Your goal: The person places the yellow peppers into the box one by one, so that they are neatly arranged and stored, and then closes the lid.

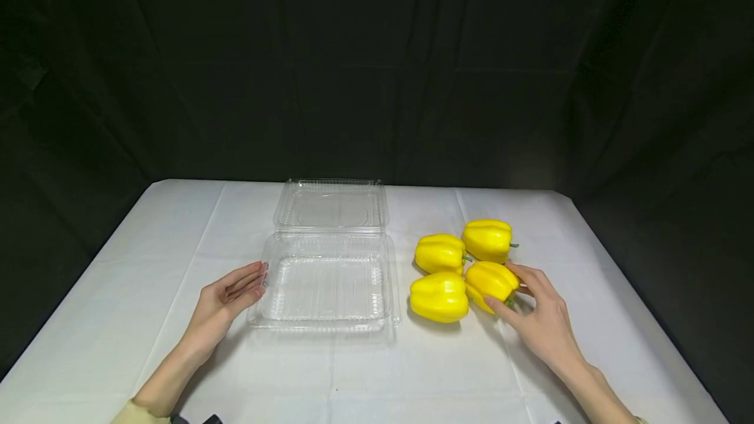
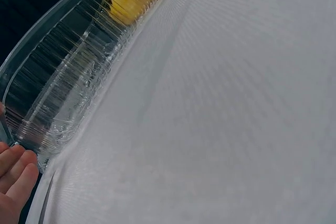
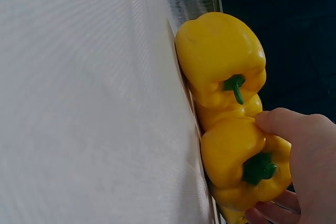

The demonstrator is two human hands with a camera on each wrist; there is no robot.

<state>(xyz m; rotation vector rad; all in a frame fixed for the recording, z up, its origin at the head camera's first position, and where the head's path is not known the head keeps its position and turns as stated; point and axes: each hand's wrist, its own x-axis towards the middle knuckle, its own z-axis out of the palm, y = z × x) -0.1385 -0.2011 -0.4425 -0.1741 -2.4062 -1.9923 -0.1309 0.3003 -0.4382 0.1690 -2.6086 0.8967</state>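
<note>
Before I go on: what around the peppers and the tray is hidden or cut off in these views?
- Right hand grip on the near-right pepper: head view hides the fingertips behind it; right wrist view cuts the fingers at the frame edge.
- Left hand: left wrist view shows only fingertips at the corner beside the tray.
- Four peppers: right wrist view shows only some, stacked behind each other.
- Tray hinge: too clear to trace.
</note>
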